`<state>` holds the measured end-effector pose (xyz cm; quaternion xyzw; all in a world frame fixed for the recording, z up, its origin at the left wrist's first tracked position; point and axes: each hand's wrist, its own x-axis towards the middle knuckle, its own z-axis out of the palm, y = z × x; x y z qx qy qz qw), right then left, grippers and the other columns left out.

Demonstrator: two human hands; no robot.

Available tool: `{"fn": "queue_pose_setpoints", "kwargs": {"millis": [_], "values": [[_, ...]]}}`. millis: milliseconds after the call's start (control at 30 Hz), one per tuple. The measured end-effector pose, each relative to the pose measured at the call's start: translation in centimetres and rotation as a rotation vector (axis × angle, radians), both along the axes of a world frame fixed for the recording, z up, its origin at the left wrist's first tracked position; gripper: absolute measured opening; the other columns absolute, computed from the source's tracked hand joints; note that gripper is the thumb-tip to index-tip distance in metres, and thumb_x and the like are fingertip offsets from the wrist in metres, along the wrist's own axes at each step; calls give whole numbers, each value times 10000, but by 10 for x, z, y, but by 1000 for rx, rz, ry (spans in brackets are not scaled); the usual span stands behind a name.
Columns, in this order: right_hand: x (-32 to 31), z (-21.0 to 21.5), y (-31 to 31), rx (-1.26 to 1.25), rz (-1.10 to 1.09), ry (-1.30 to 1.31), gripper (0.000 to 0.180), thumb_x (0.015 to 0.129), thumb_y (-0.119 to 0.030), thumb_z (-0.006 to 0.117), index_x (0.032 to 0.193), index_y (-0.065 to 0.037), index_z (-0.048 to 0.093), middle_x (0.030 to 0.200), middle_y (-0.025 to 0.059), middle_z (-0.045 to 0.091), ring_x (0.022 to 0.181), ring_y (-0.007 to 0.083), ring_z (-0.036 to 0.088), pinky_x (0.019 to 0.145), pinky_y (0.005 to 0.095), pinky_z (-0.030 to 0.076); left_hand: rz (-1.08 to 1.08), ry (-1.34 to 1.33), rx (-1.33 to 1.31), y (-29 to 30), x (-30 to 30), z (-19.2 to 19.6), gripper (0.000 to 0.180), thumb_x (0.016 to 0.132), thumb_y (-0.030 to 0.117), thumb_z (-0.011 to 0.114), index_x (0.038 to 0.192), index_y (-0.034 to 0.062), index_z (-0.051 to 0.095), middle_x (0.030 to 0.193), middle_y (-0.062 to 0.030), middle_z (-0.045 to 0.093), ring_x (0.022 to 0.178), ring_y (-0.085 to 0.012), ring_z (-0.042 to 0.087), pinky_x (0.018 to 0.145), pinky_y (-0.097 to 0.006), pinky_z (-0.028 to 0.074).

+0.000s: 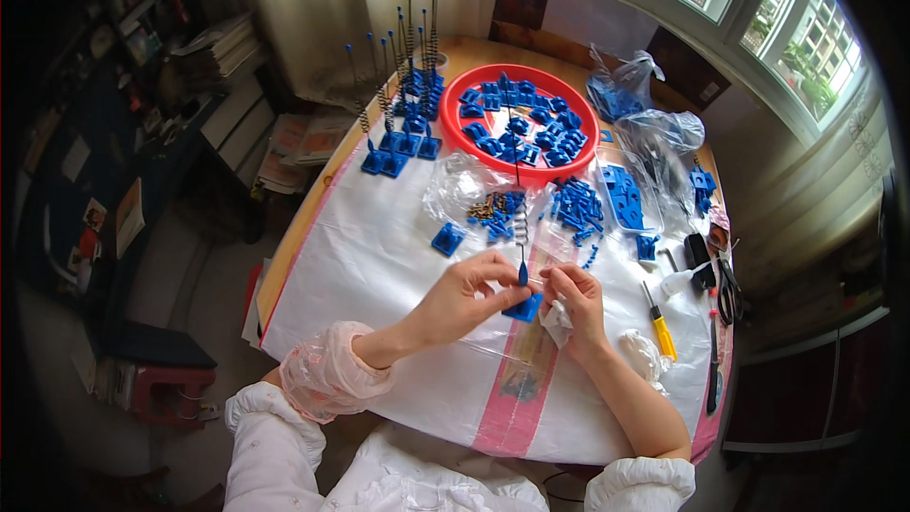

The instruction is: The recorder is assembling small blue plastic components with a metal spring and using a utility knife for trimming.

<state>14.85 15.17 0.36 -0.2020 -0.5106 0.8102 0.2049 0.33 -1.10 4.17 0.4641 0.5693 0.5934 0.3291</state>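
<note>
My left hand [466,296] pinches the blue lower end of a thin upright rod [520,228] that has a metal spring coiled around it. Under the rod sits a small blue plastic base [524,307] on the white table cover. My right hand [574,301] steadies that base from the right and also holds a crumpled white tissue [557,322]. Just beyond my hands lie a loose blue base [447,239], a pile of small springs [488,207] on clear plastic, and a heap of little blue parts [576,204].
A red round tray [455,129] holds several blue parts. Finished blue bases with tall sprung rods [403,104] stand at the back left. Clear bags of blue parts [626,95], a yellow screwdriver [660,325], scissors [728,286] and other tools lie to the right.
</note>
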Motion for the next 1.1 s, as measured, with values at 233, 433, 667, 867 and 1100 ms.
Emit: {"fn": "queue_pose_setpoints", "kwargs": {"millis": [233,433,667,867,1100], "values": [[1,1,1,54,30,-50,196,955,-210,653,969,-16,675,694,-3,566,598,67,526,547,220,440,293,307,-24,-35,-53,45,132,917,12,674,1034,-5,733,995,-28,570,884,-86,612,746,-201,518],[-2,-2,-1,101,43,-45,189,949,-198,655,966,-20,716,710,-40,568,649,22,484,561,205,377,631,551,-96,-63,-137,15,136,867,33,727,996,-8,739,938,-56,640,758,-100,621,641,-233,512],[0,-2,0,81,43,-46,167,948,-175,652,967,-21,712,725,-40,575,669,21,487,578,199,363,599,541,-78,-37,-166,-21,127,871,18,706,985,-37,723,957,-87,687,838,-161,686,712,-284,573],[0,-1,0,105,55,-55,163,954,-160,640,969,-14,712,731,-38,580,669,23,485,586,199,363,637,670,-59,-9,-172,-36,130,857,32,714,964,-41,715,969,-120,710,838,-212,707,736,-297,573],[0,-1,0,104,68,-54,166,952,-156,644,968,-5,713,738,-35,584,681,26,488,594,201,362,708,709,-98,4,-175,-48,155,837,44,735,962,-44,707,942,-138,715,815,-239,708,738,-318,559]]}}
